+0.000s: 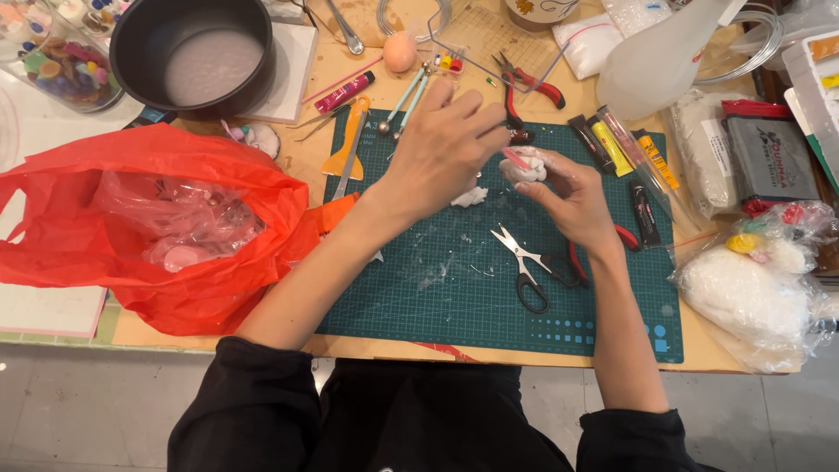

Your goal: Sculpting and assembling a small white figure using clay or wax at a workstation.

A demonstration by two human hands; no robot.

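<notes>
Left hand (441, 153): fingers curled together, pinching a thin pink stick (516, 159) against the white lump.
Right hand (572, 197): fingers clamped around a small white clay lump (527, 166), held just above the green cutting mat (489, 323).
Lump's place: over the mat's far middle, near its back edge.
Scissors (524, 262): lying open on the mat, just beside the right wrist.
Red plastic bag (149, 227): at the worktop's left edge.
Black pot (197, 52): far left corner.

white clay lump (524, 166) with a pink streak, dark green gridded mat (489, 288) (red bag (175, 288) beside).
</notes>
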